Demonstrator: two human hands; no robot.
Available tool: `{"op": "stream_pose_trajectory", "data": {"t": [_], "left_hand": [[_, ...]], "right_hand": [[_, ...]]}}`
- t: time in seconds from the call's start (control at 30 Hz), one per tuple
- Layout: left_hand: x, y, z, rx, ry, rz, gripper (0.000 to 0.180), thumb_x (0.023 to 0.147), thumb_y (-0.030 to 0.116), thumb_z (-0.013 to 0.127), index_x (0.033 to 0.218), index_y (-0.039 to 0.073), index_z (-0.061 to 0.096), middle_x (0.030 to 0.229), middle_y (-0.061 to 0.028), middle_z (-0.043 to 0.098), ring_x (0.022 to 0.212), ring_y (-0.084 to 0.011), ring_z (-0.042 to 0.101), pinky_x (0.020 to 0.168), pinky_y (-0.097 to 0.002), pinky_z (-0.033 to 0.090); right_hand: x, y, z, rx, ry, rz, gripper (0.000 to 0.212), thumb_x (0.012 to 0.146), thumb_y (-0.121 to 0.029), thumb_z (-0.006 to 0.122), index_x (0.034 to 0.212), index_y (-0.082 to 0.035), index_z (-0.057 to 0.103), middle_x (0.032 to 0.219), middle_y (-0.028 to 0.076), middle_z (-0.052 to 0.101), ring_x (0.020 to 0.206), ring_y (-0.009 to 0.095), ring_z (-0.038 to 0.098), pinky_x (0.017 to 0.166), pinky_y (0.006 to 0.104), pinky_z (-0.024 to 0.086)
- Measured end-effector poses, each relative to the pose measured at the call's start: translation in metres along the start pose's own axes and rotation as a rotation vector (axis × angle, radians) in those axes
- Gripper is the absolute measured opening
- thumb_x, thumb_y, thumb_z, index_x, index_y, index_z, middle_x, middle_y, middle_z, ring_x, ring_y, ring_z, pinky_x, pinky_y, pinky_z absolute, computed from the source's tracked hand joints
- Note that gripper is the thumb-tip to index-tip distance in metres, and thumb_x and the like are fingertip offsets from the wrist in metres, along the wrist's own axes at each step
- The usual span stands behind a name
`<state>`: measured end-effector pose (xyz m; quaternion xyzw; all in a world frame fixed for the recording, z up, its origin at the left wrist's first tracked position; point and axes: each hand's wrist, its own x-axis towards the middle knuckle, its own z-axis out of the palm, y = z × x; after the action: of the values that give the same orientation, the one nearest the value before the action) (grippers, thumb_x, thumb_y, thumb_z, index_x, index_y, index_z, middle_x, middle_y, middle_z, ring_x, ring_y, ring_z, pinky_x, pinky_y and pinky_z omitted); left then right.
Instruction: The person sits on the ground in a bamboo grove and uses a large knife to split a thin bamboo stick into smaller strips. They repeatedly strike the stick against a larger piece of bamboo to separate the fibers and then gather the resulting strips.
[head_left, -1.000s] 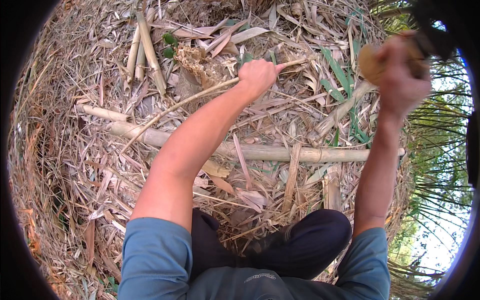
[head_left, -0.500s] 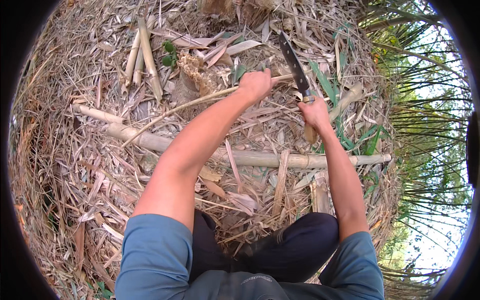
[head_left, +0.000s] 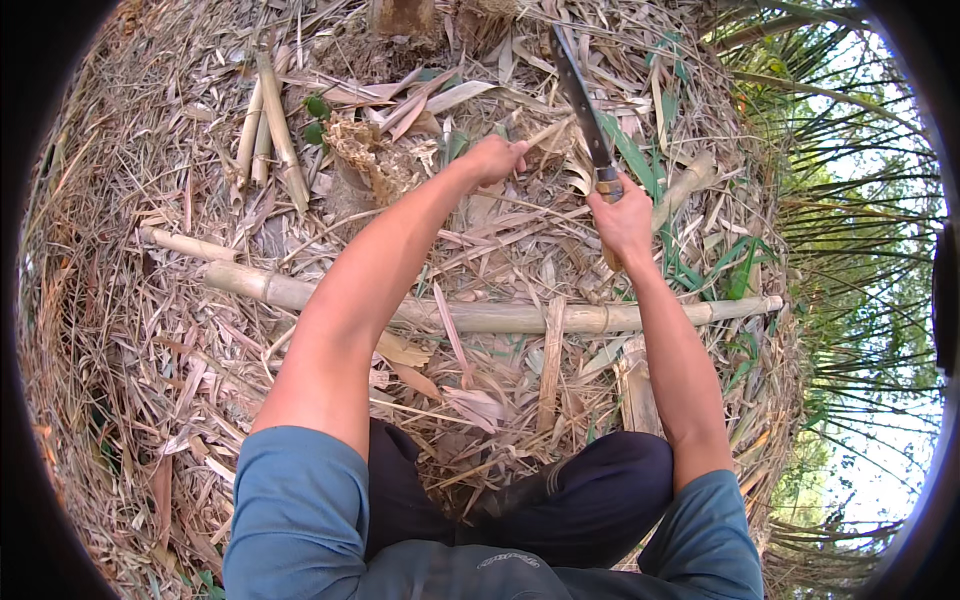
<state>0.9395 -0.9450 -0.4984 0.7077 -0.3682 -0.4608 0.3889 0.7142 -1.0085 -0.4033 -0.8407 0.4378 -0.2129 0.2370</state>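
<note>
My left hand (head_left: pixel 495 160) is closed around a thin, pale bamboo stick (head_left: pixel 548 132). Its short end sticks out beyond my fingers toward the knife, and the rest runs back behind my left forearm, mostly hidden. In my right hand (head_left: pixel 624 216) is a knife (head_left: pixel 580 95) with a long dark blade pierced by a row of holes and a wooden handle. The blade points up and away, slightly to the left. The stick's tip lies close to the blade's left side; I cannot tell whether they touch. A rough tree stump (head_left: pixel 365 165) stands left of my left hand.
A long bamboo pole (head_left: pixel 500 317) lies crosswise beneath my forearms. Several cut bamboo pieces (head_left: pixel 283 130) rest at the upper left. Dry leaves and husks (head_left: pixel 470 405) cover the ground around my knees. Green stalks and foliage (head_left: pixel 860 240) line the right side.
The stick's free end has tilted upward, and the long part left of my forearm shows less. The knife has risen a little, farther from me. The whole view has shifted slightly.
</note>
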Motion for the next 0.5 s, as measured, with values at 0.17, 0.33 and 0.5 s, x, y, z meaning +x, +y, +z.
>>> {"op": "stream_pose_trajectory", "data": {"t": [0.17, 0.33, 0.5], "left_hand": [[0.008, 0.007, -0.005, 0.012, -0.047, -0.008, 0.057, 0.102, 0.055, 0.044, 0.101, 0.006, 0.074, 0.065, -0.0048, 0.047, 0.057, -0.0188, 0.050, 0.058, -0.0376, 0.046], [0.005, -0.003, -0.006, 0.327, 0.235, 0.157, 0.050, 0.102, 0.046, 0.045, 0.100, 0.004, 0.072, 0.089, -0.0231, 0.069, 0.086, -0.0374, 0.067, 0.079, -0.0483, 0.050], [-0.039, 0.009, -0.006, 0.505, 0.308, 0.257, 0.045, 0.102, 0.039, 0.045, 0.100, 0.001, 0.067, 0.098, -0.0272, 0.068, 0.098, -0.0454, 0.064, 0.086, -0.0525, 0.048]], "right_hand": [[-0.001, 0.001, 0.001, -0.212, -0.091, 0.053, 0.031, 0.076, -0.024, 0.069, 0.098, -0.002, 0.067, 0.075, 0.023, 0.069, 0.076, 0.041, 0.068, 0.074, 0.0463, 0.053], [0.004, 0.012, 0.019, -0.275, -0.140, 0.106, 0.038, 0.076, -0.026, 0.070, 0.109, -0.006, 0.068, 0.085, 0.025, 0.070, 0.087, 0.042, 0.069, 0.081, 0.0473, 0.054], [0.005, 0.032, 0.011, -0.316, -0.148, 0.176, 0.043, 0.077, -0.027, 0.071, 0.116, -0.009, 0.065, 0.095, 0.023, 0.071, 0.094, 0.043, 0.067, 0.085, 0.0494, 0.052]]}}
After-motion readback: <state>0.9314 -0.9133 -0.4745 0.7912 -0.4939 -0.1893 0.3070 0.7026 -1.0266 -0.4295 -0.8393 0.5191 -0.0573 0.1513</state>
